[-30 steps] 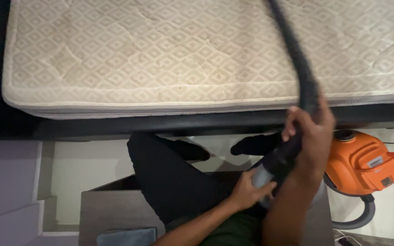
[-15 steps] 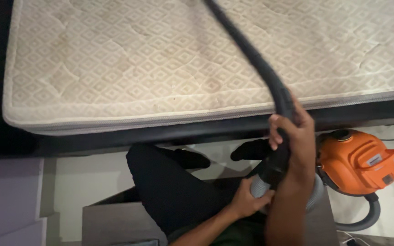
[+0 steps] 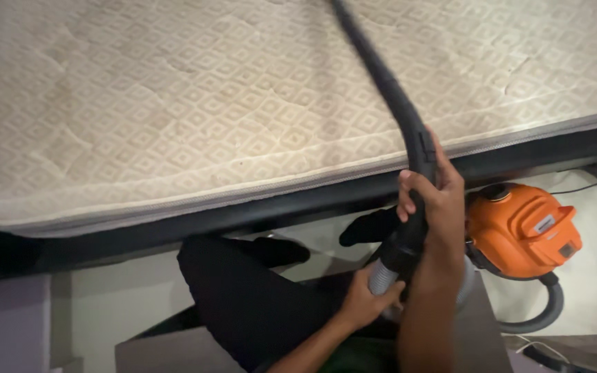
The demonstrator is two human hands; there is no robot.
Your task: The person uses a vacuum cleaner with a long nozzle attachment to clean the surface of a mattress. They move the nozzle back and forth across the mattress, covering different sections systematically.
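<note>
Left hand (image 3: pixel 366 298) sits low in the head view, near the bottom edge, with its fingers curled shut around the grey ribbed hose (image 3: pixel 380 275) just where it joins the black vacuum wand (image 3: pixel 388 97). Its forearm comes up from the lower edge, across the dark trouser leg (image 3: pixel 243 304) of the person's own bent knee.

Just to the right and a little higher, the right hand (image 3: pixel 434 200) is wrapped tight around the curved grip of the wand, thumb and fingers closed about it, close above the near edge of the mattress (image 3: pixel 139 124). From this grip the wand runs up and to the left, slanting over the cream, diamond-quilted mattress top and leaving the view at the upper edge; its nozzle is out of sight.

The mattress fills the upper part of the view and lies on a dark bed frame (image 3: pixel 174 228). Further right, on the pale floor (image 3: pixel 589 290) below the mattress's near right corner, stands an orange canister vacuum (image 3: pixel 526 224), just beside the right wrist.
</note>
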